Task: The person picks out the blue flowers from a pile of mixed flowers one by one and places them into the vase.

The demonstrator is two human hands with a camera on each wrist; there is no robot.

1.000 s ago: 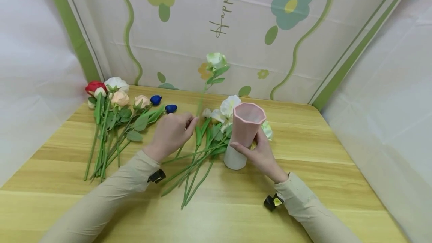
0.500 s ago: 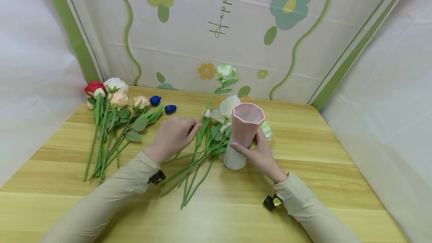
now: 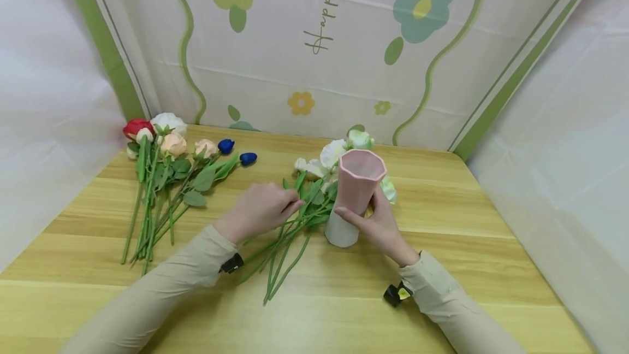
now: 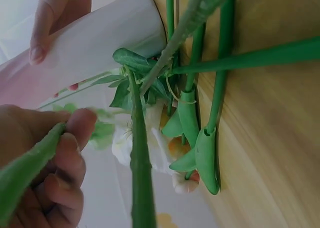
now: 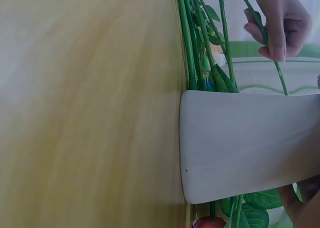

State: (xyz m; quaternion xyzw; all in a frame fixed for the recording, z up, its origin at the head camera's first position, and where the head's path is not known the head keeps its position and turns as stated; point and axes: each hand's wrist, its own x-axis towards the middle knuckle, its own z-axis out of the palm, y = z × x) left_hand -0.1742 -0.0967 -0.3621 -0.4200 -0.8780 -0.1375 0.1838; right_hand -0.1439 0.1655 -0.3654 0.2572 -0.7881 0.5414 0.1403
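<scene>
My left hand pinches the green stem of a pale green rose, its thumb and fingers closed round it. The rose's bloom shows just behind the rim of a pink and white vase. With thumb and fingers curled about its side, my right hand grips that vase, which stands upright on the table. Its opening faces up toward the head view. Beside it, under my left hand, lie several crossed stems with white flowers. Another pale green bloom is partly hidden behind the vase.
On the left of the wooden table lies a second bunch: a red rose, a white flower, peach roses and blue buds. A printed cloth hangs behind the table's back edge.
My left hand has moved slightly right and down. The pale green rose has tipped right and come down from above the table to behind the vase rim. The right hand and vase stay put.
</scene>
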